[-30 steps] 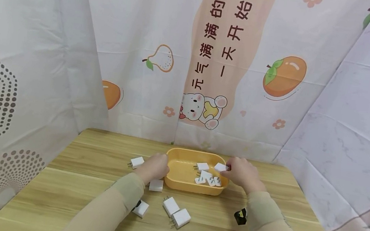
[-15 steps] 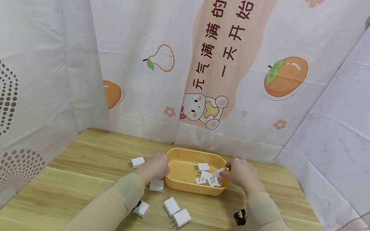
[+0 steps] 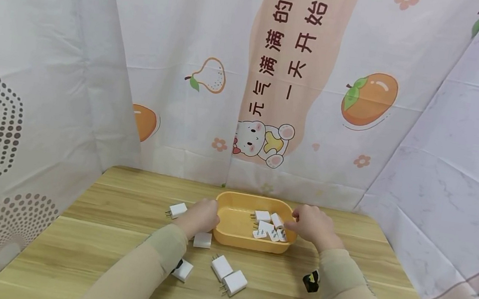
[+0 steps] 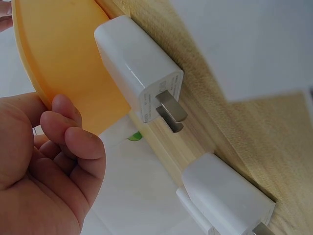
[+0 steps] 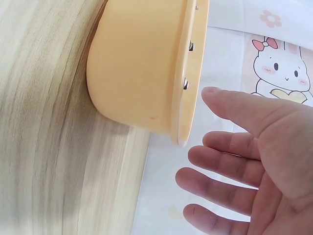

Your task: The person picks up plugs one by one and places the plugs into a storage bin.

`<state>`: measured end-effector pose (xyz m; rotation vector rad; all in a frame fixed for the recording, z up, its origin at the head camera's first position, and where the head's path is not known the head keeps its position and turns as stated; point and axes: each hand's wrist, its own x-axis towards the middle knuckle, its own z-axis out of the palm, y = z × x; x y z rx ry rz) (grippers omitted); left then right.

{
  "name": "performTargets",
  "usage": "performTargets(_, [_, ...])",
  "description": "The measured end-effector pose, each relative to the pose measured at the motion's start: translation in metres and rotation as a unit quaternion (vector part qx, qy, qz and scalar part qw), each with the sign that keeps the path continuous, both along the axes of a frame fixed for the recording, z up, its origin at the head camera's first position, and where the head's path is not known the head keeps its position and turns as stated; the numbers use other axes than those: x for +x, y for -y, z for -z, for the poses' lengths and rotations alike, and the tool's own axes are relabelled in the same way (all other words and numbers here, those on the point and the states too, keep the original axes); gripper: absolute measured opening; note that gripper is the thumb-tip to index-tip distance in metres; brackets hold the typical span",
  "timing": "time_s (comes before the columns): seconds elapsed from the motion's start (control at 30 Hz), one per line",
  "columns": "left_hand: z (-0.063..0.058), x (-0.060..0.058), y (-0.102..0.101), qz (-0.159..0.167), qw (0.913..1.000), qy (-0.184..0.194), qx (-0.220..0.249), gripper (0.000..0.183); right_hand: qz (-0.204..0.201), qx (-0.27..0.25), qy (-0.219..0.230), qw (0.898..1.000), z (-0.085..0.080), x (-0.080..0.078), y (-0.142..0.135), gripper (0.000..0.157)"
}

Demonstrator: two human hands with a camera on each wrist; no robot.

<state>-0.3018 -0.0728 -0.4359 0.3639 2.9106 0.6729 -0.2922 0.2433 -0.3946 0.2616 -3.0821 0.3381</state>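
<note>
An orange-yellow plastic basket (image 3: pixel 232 240) stands near the back of the table, with several white charger plugs (image 3: pixel 263 216) gathered in its right half. My left hand (image 3: pixel 203 215) pinches its left rim between thumb and curled fingers, plain in the left wrist view. At the opposite end hovers my right hand (image 3: pixel 313 225), holding nothing; in the right wrist view its spread fingers (image 5: pixel 210 183) are beside the rim. One charger (image 3: pixel 277 220) leans at the right inside the basket, close to that hand. Another charger (image 4: pixel 139 68) with metal prongs lies by the left hand.
Loose white chargers lie left of and before the basket: one charger (image 3: pixel 178 210) at the far left, a pair of chargers (image 3: pixel 227 274) in front, another charger (image 3: pixel 182 270) by the left sleeve. A small black-and-yellow object (image 3: pixel 311 280) is by the right forearm. Printed curtains (image 3: pixel 174 161) border the table.
The charger that my right hand held over the basket has tilted down and now rests inside, released. My left hand has stayed at the rim.
</note>
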Motion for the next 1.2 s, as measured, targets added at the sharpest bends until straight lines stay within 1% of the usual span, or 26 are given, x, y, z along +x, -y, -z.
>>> performTargets(0.13, [0.0,0.0,0.0,0.0,1.0,-0.001,0.0,0.01,0.004,0.0,0.0,1.0,0.0,0.0,0.0,0.024])
performTargets(0.27, [0.001,0.0,0.0,0.001,1.0,-0.002,0.001,0.009,0.002,-0.002,-0.004,1.0,0.001,0.001,-0.001,0.026])
performTargets(0.43, [0.001,0.0,0.0,0.0,1.0,0.0,0.002,0.009,-0.005,-0.008,-0.011,1.0,0.001,0.001,-0.003,0.037])
performTargets(0.5, [0.0,0.0,0.0,-0.001,1.0,0.002,0.002,0.009,-0.006,-0.008,-0.011,1.0,0.0,0.002,-0.003,0.039])
performTargets(0.7, [0.0,0.0,0.0,0.0,1.0,0.0,0.0,0.011,-0.008,-0.005,-0.002,1.0,-0.005,0.004,-0.004,0.027])
performTargets(0.8, [-0.001,0.001,0.001,0.003,1.0,-0.005,-0.001,0.012,-0.011,-0.005,0.002,1.0,-0.008,0.006,-0.004,0.026])
performTargets(0.87, [-0.001,0.001,0.001,0.005,0.9999,-0.009,-0.002,0.011,-0.015,-0.005,0.001,1.0,-0.011,0.007,-0.004,0.031])
performTargets(1.0, [0.0,0.001,0.001,0.008,0.9999,-0.012,-0.001,0.011,-0.026,-0.008,-0.003,1.0,-0.016,0.011,-0.003,0.049])
performTargets(1.03, [0.0,0.001,0.001,0.008,0.9999,-0.012,-0.001,0.011,-0.028,-0.007,-0.003,1.0,-0.017,0.012,-0.002,0.051])
performTargets(1.2, [0.0,0.0,0.001,0.008,0.9999,-0.009,-0.002,0.013,-0.041,-0.007,-0.005,0.999,-0.023,0.018,0.001,0.055])
